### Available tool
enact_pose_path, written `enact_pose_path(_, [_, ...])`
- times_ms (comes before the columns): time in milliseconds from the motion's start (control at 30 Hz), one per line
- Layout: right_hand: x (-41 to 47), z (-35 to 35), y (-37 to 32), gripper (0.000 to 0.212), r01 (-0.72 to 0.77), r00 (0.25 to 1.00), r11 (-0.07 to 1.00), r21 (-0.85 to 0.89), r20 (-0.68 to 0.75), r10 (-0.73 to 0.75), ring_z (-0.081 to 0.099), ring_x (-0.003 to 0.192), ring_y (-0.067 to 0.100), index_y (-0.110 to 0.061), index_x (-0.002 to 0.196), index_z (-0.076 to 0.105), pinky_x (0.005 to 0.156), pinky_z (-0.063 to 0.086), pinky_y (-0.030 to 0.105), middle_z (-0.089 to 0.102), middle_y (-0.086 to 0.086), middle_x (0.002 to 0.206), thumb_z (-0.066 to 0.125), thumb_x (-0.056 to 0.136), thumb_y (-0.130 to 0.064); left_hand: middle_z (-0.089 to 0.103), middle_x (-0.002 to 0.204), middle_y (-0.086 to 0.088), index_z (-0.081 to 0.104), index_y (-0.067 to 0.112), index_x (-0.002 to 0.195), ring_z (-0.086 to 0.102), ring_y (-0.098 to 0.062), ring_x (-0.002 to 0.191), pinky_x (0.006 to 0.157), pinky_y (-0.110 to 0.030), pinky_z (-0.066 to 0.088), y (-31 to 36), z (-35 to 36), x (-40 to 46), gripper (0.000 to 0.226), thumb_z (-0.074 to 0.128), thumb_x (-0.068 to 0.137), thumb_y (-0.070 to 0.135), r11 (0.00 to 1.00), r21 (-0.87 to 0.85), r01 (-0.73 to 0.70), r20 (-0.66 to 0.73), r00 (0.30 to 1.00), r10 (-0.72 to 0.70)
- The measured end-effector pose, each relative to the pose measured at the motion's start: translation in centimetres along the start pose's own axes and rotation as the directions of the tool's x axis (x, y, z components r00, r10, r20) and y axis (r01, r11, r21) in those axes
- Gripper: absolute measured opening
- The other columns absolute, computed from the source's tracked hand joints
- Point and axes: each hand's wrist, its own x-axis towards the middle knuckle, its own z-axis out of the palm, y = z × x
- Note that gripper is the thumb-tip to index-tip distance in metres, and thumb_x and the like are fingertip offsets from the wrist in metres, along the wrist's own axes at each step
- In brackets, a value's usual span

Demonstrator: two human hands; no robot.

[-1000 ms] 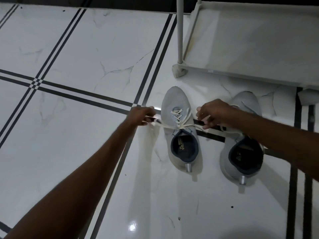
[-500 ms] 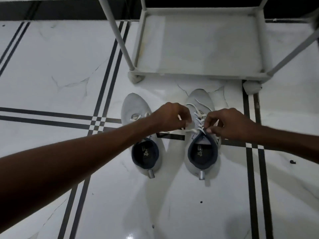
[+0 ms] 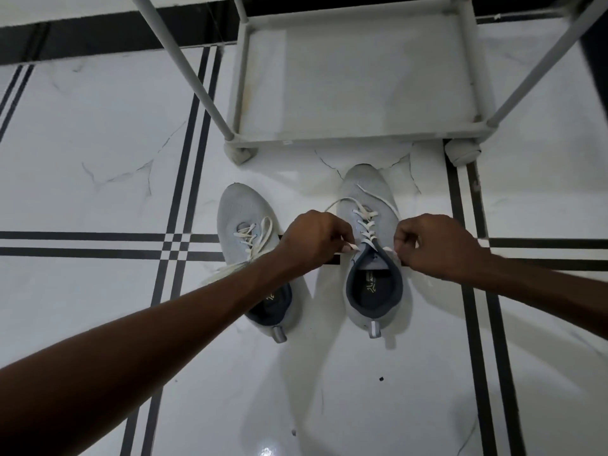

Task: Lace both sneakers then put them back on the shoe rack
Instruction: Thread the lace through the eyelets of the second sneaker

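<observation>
Two light grey sneakers with dark blue linings stand side by side on the floor, toes toward the rack. The left sneaker [image 3: 243,212] has its cream lace threaded and loosely tied; my left forearm crosses its heel. The right sneaker [image 3: 371,189] has a cream lace [image 3: 365,225] crossed through its eyelets, with slack looping over the toe. My left hand [image 3: 312,238] pinches one lace end at the sneaker's left top eyelet. My right hand [image 3: 434,248] pinches the other end at the right top eyelet.
A white shoe rack [image 3: 355,133] stands just beyond the toes, its lowest shelf bare, with slanting posts and round feet at the corners. The floor is glossy white marble tile with black double stripes. A dark baseboard runs along the far wall.
Both hands left the left sneaker's lace and moved to the right sneaker's lace ends. The view shifted right and forward, bringing the rack shelf into fuller sight.
</observation>
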Motion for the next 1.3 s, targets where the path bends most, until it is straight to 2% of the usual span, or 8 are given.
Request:
enact_pose_path(467, [0.8,0.2,0.9,0.021,0.074,0.996,0.997,-0.036,0.058,-0.072,0.062,0.057,0.009,-0.016,0.063,0.062,0.056,0.049,0.027,0.066,-0.007,0.058,0.070,0.079,-0.004,0.075,0.079,0.000,0.075,0.017,0.083,0.055,-0.014,0.066,0.062,-0.027,0.039,-0.8,-0.7,0.1,0.005,0.071,0.083,0.020,0.980,0.183,-0.080,0.104,0.993,0.062])
enact_pose_path(667, [0.8,1.6,2.4,0.029,0.139,0.990,0.982,-0.125,0.015,-0.138,0.047,0.048,0.009,-0.019,0.062,0.051,0.047,0.031,0.021,0.053,-0.009,0.052,0.066,0.074,0.003,0.069,0.078,0.002,0.067,0.021,0.084,0.064,-0.027,0.078,0.061,-0.029,0.036,-2.1,0.6,-1.3,0.011,0.060,0.083,0.014,0.931,0.363,-0.033,0.107,0.994,-0.006])
enact_pose_path(800, [0.6,0.0,3.5,0.009,0.036,0.999,0.999,0.020,-0.034,-0.035,0.060,0.058,0.002,-0.020,0.085,0.068,0.056,0.051,0.028,0.070,-0.006,0.077,0.076,0.082,-0.015,0.071,0.092,-0.006,0.073,0.018,0.097,0.064,-0.027,0.085,0.066,-0.035,0.050,-3.5,-0.7,-1.4,0.012,0.065,0.090,0.022,0.896,0.433,-0.097,-0.120,0.979,0.164])
enact_pose_path(900, [-0.2,-0.7,3.2,0.016,-0.091,0.971,0.994,0.052,-0.215,0.100,0.058,0.061,0.005,-0.017,0.086,0.065,0.056,0.041,0.026,0.069,-0.005,0.077,0.072,0.084,-0.032,0.064,0.076,-0.004,0.070,0.011,0.081,0.060,-0.024,0.072,0.060,-0.032,0.043,-3.0,-1.2,-2.1,0.024,0.064,0.091,0.032,0.953,0.279,0.116,-0.388,0.922,0.001])
enact_pose_path(1000, [-0.5,-0.3,1.8,0.046,-0.318,0.948,0.923,0.216,0.060,0.313,0.057,0.048,0.014,-0.006,0.072,0.073,0.047,0.038,0.023,0.069,0.006,0.062,0.055,0.094,-0.043,0.070,0.061,-0.007,0.072,0.002,0.071,0.065,-0.024,0.057,0.060,-0.031,0.052,-1.1,0.0,-1.6,0.057,0.056,0.091,0.053,0.880,-0.063,0.471,-0.036,0.880,-0.473])
enact_pose_path(1067, [-0.4,0.0,0.6,0.047,-0.567,0.821,0.672,0.478,0.395,0.412,0.057,0.051,0.018,0.002,0.087,0.074,0.047,0.045,0.025,0.068,0.012,0.068,0.056,0.096,-0.040,0.073,0.065,-0.012,0.072,-0.005,0.082,0.068,-0.023,0.052,0.062,-0.032,0.062,-0.3,1.1,-0.8,0.049,0.065,0.090,0.043,0.592,-0.537,0.601,0.224,0.778,-0.587])
enact_pose_path(1133, [0.3,-0.1,0.0,0.031,-0.624,0.778,0.455,0.636,0.451,0.437,0.061,0.064,0.022,0.006,0.101,0.069,0.058,0.056,0.030,0.070,0.019,0.085,0.061,0.095,-0.023,0.070,0.070,-0.013,0.068,-0.005,0.087,0.065,-0.018,0.051,0.059,-0.029,0.060,0.2,1.4,0.1,0.031,0.071,0.089,0.026,0.396,-0.730,0.558,0.254,0.759,-0.600])
enact_pose_path(1300, [2.6,-2.6,-0.5,0.027,-0.466,0.852,0.251,0.848,0.354,0.385,0.069,0.103,0.028,0.003,0.118,0.064,0.081,0.056,0.032,0.070,0.020,0.115,0.057,0.092,-0.001,0.075,0.091,-0.016,0.071,-0.003,0.101,0.070,-0.019,0.070,0.070,-0.029,0.061,0.4,-0.1,1.9,0.027,0.080,0.079,0.009,0.383,-0.817,0.430,0.167,0.814,-0.557])
